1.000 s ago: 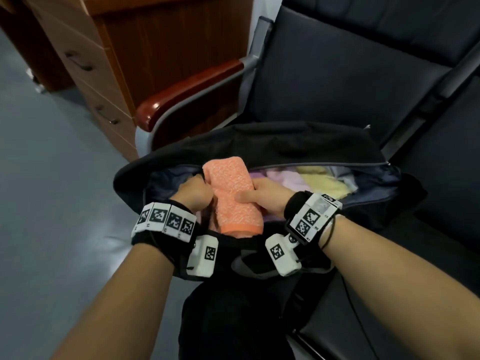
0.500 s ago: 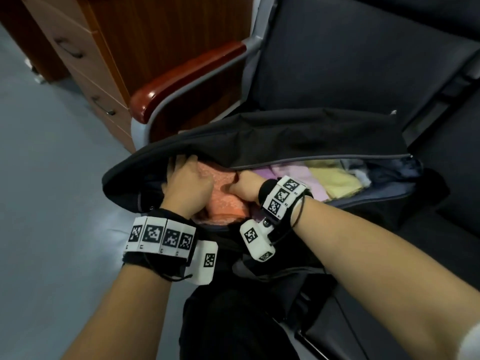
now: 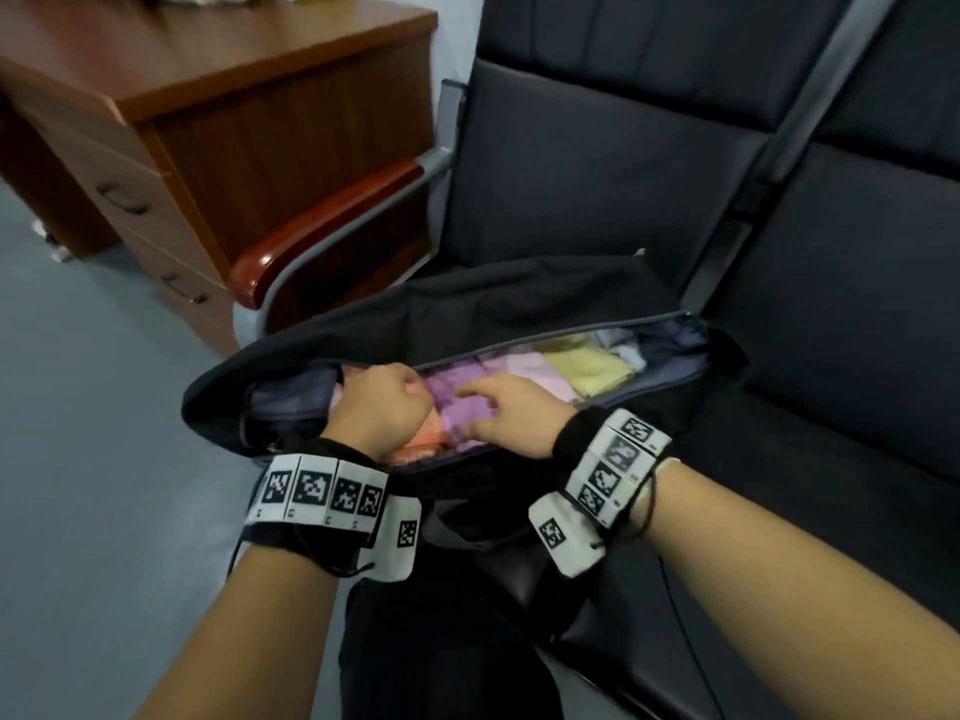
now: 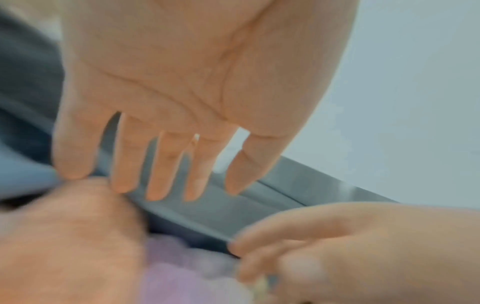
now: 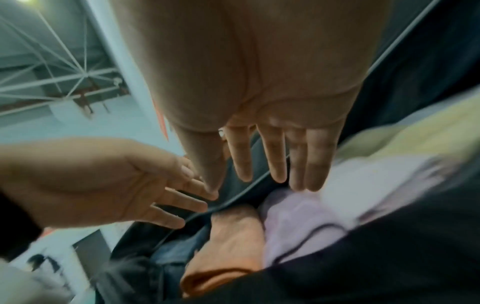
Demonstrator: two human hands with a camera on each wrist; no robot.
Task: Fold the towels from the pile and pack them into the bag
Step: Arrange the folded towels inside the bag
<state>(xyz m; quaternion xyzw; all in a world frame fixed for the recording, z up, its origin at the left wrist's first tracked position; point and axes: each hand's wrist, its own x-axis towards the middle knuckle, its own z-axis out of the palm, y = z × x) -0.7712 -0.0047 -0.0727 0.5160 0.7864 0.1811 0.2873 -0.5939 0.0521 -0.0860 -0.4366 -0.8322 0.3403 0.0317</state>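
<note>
Orange towel [image 3: 415,449] sits at the left end of the bag [image 3: 519,304], beside purple towel [image 3: 462,407]. My left hand [image 3: 382,410] & right hand [image 3: 511,415] hover w/ fingers loose, holding nothing. Risk: a snagged finger could unroll it.

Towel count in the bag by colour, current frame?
Orange towel: 1
Purple towel: 1
Pink towel: 1
Yellow towel: 1
Pale towel at the far end, colour unclear: 1
Total visible: 5
</note>
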